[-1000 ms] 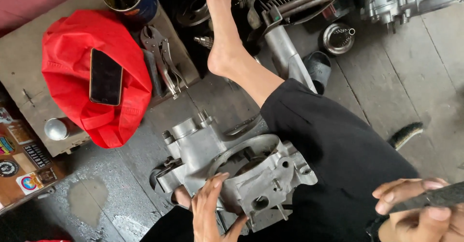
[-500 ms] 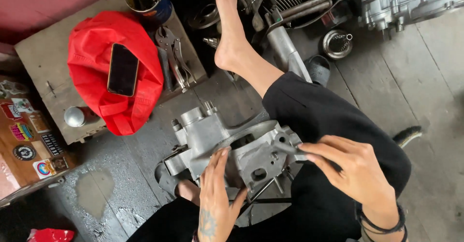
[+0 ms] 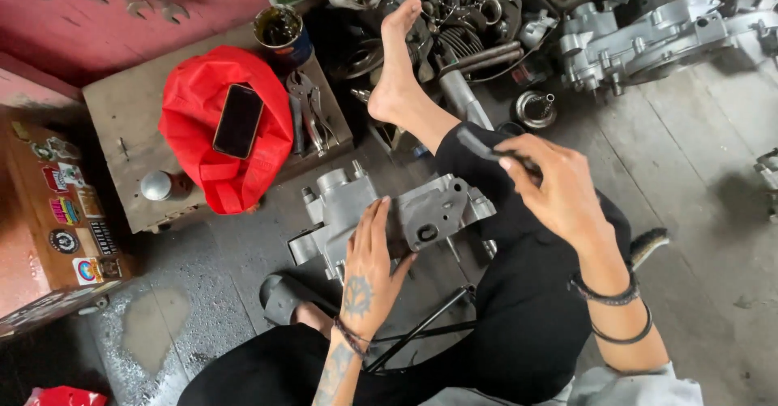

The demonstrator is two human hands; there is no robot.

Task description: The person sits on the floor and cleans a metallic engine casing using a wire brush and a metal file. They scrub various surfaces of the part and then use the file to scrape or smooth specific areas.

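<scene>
1. Engine casing (image 3: 381,207), grey cast metal, sits low in front of you between your knees, just off the concrete floor (image 3: 705,211).
2. Your left hand (image 3: 369,264) lies flat and open on the casing's near face, fingers spread and pointing up, palm touching the metal.
3. Your right hand (image 3: 555,187) is above and to the right of the casing, over your black trouser leg. Its fingers are closed round a thin dark tool (image 3: 486,148), whose end points up and left; you cannot tell from here what kind of tool it is.
4. Your bare foot (image 3: 397,66) stretches out beyond the casing, towards a heap of engine parts (image 3: 462,33).
5. To the left of the casing stands a low wooden board (image 3: 121,106). On it lies a red cloth bag (image 3: 219,130) with a dark phone (image 3: 238,120) on top.
6. Pliers (image 3: 312,114) lie just beside the bag on the board's right edge, and a tin of dark liquid (image 3: 279,29) stands at its far corner.
7. A small silver round knob (image 3: 156,185) rests near the board's front edge.
8. Another grey engine cover (image 3: 640,41) lies at the upper right, well apart from your hands.
</scene>
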